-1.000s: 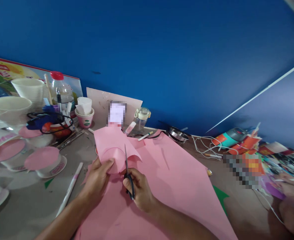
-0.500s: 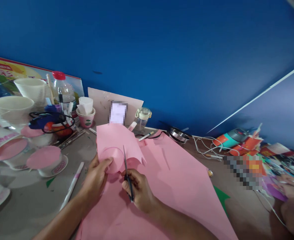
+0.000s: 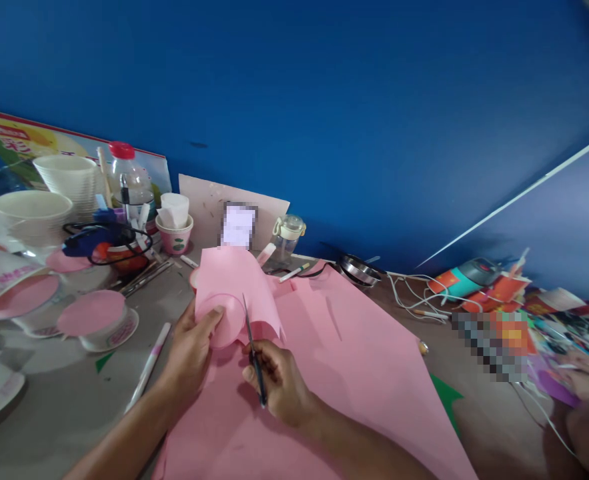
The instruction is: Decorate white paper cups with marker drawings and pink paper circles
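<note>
My left hand [image 3: 194, 337] pinches a sheet of pink paper [image 3: 231, 270], its thumb lying on a circle drawn on the sheet. Black-handled scissors [image 3: 257, 373] are gripped in my right hand [image 3: 279, 380]. Their blades point away from me and lie at the right edge of the circle. To the right of the blades the cut part of the sheet curls downward. Beneath both hands spreads a large pink sheet [image 3: 364, 373] on the grey table.
Paper bowls topped with pink discs [image 3: 91, 312] stand at the left, near stacked white cups [image 3: 67, 177] and a red-capped bottle [image 3: 129, 180]. A white marker [image 3: 149, 367] lies left of my arm. Behind are a lidded jar [image 3: 288, 233] and tape roll [image 3: 359, 269]; cables [image 3: 409, 300] lie right.
The pink paper has turned slightly in my left hand, and its right flap curls more and sits further left. The scissor blades have shifted slightly left along the circle.
</note>
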The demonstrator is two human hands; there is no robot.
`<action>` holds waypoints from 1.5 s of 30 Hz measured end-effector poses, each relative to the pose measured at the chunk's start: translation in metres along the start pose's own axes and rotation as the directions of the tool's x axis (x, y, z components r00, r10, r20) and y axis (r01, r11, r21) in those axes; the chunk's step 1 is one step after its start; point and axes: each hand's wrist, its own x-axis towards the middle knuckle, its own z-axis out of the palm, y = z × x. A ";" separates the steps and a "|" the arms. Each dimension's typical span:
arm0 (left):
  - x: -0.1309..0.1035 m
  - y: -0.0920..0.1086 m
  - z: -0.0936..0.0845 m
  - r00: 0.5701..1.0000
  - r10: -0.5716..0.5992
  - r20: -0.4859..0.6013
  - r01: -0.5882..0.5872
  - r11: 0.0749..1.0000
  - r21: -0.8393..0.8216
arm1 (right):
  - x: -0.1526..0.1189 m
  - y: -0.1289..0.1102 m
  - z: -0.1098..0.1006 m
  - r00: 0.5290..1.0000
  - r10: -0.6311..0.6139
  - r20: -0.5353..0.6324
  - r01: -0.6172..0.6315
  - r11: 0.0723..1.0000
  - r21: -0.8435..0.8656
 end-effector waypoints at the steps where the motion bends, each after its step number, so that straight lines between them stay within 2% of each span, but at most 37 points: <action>1: 0.001 -0.001 -0.001 1.000 0.001 0.005 -0.001 1.000 -0.009 | 0.000 0.000 0.000 1.000 0.000 -0.001 0.000 1.000 -0.012; 16: 0.006 -0.005 -0.006 1.000 0.020 -0.004 -0.021 1.000 -0.021 | 0.001 0.006 -0.003 0.999 -0.050 0.021 0.052 0.993 -0.103; 27: 0.008 -0.006 -0.010 0.998 0.057 -0.009 -0.057 0.998 0.024 | 0.003 0.000 -0.002 1.000 -0.014 0.023 0.016 0.996 -0.090; 36: 0.013 -0.014 -0.016 0.997 0.074 0.021 -0.074 0.997 -0.019 | 0.003 0.000 -0.002 0.999 -0.020 0.035 0.023 0.994 -0.108; 45: 0.017 -0.014 -0.017 0.996 0.083 0.017 -0.084 0.996 0.015 | 0.004 0.000 -0.003 0.998 -0.035 0.049 0.042 0.990 -0.137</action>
